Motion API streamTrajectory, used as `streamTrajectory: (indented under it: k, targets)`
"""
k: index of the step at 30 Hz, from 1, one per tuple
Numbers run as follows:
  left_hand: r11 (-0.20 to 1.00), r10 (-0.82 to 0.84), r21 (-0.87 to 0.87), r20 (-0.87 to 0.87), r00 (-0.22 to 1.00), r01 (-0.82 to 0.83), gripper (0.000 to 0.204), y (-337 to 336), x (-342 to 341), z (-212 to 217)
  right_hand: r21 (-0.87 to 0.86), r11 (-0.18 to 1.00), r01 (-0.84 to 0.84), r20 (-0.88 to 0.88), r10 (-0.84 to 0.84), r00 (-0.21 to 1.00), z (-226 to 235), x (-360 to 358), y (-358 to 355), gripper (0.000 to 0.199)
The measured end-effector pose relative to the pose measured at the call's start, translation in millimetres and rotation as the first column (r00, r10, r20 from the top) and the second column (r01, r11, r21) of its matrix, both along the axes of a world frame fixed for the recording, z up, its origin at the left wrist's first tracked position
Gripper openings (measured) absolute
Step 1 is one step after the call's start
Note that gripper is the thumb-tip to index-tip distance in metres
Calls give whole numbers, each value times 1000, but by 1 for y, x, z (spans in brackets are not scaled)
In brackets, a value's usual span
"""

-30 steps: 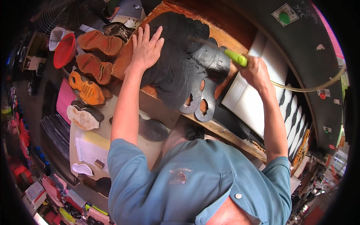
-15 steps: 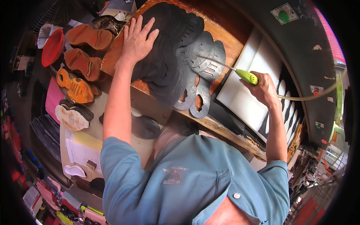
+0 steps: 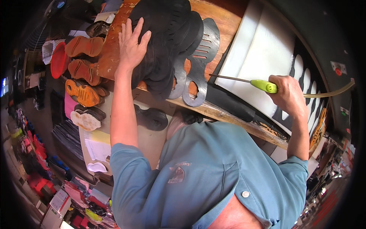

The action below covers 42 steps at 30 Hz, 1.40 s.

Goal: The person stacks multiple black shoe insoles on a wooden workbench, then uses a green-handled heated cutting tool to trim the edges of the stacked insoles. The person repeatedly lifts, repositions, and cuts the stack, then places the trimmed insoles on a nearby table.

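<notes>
My left hand (image 3: 133, 47) lies flat, fingers stretched and spread, on a pile of black sole-shaped sheets (image 3: 164, 28) with slots cut through them. At the pile's right edge, greyer cut-out pieces (image 3: 207, 42) lie partly beneath it, with slots and round holes showing. My right hand (image 3: 291, 95) is wrapped round the bright green handle of what looks like an air blow gun (image 3: 264, 85). Its long thin metal nozzle points left, clear of the pile. Behind that hand a yellowish hose (image 3: 331, 94) runs off to the right.
The pile sits on a worn wooden board (image 3: 225, 24). To its right lies a white slab (image 3: 263, 45). Rusty orange sole-shaped blocks (image 3: 84, 47), a red dish (image 3: 60, 61) and papers (image 3: 97, 147) are on the left. A panel with a red button (image 3: 338, 71) stands far right.
My right hand has drawn the blow gun rightward and back, its nozzle off the grey pieces. A grey piece over the slotted part is out of its former place. The whole view has shifted.
</notes>
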State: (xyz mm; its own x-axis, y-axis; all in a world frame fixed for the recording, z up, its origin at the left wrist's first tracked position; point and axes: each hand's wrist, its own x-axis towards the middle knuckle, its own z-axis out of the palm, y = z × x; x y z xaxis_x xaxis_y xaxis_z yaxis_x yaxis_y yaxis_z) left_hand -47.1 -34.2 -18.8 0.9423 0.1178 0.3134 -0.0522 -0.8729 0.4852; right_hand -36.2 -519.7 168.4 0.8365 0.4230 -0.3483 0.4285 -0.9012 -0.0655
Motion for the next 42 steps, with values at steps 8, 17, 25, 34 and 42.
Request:
streamTrajectory:
  k: [8,17,25,34,42]
  targets:
    - [999,-44,5,16,999,44,70,-4,-1,5,86,994,-74,-124,84,989,5,-26,5,9]
    - [962,-71,-270,-92,993,43,64,-8,-1,17,322,942,-93,12,94,995,-23,-23,52,15]
    - [959,-45,-283,-73,996,22,74,-18,-3,19,395,911,-116,133,68,989,-52,13,102,11]
    - [990,-51,-133,-55,997,43,60,-24,1,18,350,931,101,193,-177,965,-47,68,95,22]
    - [985,-73,-165,-85,994,58,56,-24,-1,21,295,946,135,179,-193,965,-41,73,86,15]
